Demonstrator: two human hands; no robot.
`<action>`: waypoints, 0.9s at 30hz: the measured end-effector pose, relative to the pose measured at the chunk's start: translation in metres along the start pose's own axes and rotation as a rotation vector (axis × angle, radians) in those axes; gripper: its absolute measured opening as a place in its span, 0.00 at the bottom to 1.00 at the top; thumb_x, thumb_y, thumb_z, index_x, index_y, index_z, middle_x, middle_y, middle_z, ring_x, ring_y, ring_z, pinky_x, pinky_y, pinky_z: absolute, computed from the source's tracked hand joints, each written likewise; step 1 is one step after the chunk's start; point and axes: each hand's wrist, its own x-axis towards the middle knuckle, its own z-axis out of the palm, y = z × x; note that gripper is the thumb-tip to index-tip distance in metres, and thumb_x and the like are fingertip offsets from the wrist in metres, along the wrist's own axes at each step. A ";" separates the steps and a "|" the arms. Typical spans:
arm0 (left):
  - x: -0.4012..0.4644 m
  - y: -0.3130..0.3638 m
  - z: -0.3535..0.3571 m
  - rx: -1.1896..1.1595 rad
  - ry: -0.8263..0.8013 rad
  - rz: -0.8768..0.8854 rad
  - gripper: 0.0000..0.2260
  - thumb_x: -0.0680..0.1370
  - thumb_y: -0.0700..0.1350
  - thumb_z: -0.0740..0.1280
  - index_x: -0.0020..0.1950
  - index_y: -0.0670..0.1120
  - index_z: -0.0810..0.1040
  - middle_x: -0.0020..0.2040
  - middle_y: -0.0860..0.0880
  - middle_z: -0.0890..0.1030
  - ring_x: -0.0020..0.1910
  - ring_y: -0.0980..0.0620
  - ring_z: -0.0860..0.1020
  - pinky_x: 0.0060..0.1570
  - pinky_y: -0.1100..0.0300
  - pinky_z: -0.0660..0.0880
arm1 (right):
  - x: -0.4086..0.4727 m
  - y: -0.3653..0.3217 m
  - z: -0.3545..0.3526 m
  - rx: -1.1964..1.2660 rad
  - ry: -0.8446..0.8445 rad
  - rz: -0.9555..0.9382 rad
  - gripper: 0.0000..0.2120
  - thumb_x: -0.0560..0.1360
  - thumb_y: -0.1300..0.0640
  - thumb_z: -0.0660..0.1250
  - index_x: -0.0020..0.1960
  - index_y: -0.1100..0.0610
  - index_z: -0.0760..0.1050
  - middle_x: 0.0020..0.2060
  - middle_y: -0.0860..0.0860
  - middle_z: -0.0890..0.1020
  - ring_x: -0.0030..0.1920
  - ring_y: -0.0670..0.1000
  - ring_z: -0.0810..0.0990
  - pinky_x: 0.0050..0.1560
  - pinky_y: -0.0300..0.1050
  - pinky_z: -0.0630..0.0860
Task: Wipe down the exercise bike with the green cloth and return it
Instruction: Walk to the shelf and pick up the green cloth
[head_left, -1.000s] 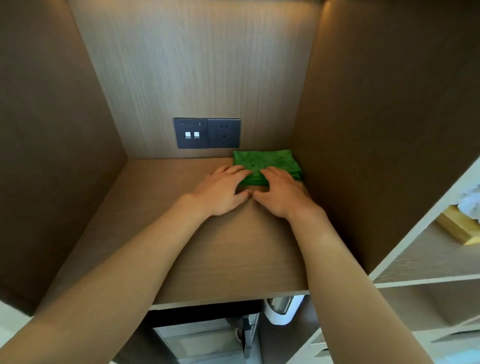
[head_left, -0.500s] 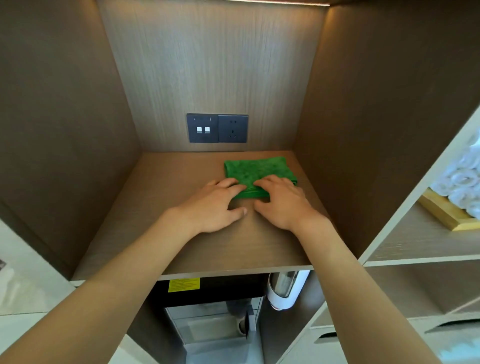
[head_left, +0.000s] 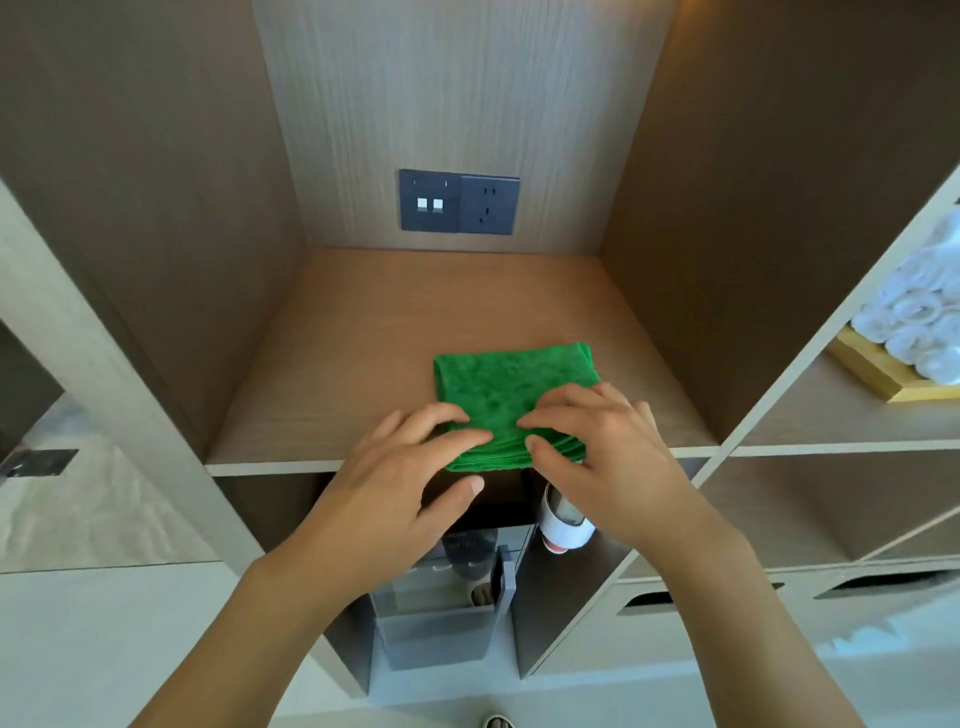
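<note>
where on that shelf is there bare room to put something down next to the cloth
Bare wood lies left of the green cloth up to the left wall, and behind it to the socket panel. The front right edge is crowded: left hand and right hand pinch the cloth there.

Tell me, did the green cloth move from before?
Yes. The cloth slid forward, away from the socket on the back wall, to the shelf's front edge, under both hands' fingers.

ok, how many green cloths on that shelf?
1. The folded green cloth lies at the front edge of the wooden shelf, right of centre. Both hands, left and right, hold its near edge. No other cloth shows on this shelf.
</note>
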 end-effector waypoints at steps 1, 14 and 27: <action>-0.004 0.000 -0.002 -0.006 0.011 0.006 0.20 0.84 0.62 0.57 0.75 0.61 0.73 0.71 0.65 0.67 0.71 0.57 0.66 0.68 0.57 0.67 | 0.000 -0.003 -0.003 0.015 0.015 -0.027 0.18 0.78 0.40 0.60 0.56 0.44 0.85 0.53 0.36 0.82 0.54 0.46 0.73 0.51 0.49 0.65; 0.036 -0.014 -0.009 -0.086 0.084 -0.018 0.23 0.81 0.60 0.66 0.75 0.56 0.72 0.71 0.62 0.69 0.72 0.58 0.66 0.72 0.53 0.68 | 0.021 -0.010 0.021 -0.038 -0.192 -0.064 0.34 0.81 0.30 0.50 0.81 0.45 0.67 0.80 0.41 0.66 0.80 0.46 0.61 0.81 0.53 0.56; 0.021 -0.018 0.014 -0.005 0.266 0.048 0.16 0.71 0.58 0.73 0.58 0.58 0.81 0.59 0.63 0.75 0.57 0.55 0.73 0.46 0.52 0.77 | 0.013 0.003 0.018 0.064 -0.060 -0.213 0.25 0.71 0.47 0.77 0.67 0.47 0.81 0.64 0.40 0.79 0.62 0.46 0.74 0.63 0.47 0.70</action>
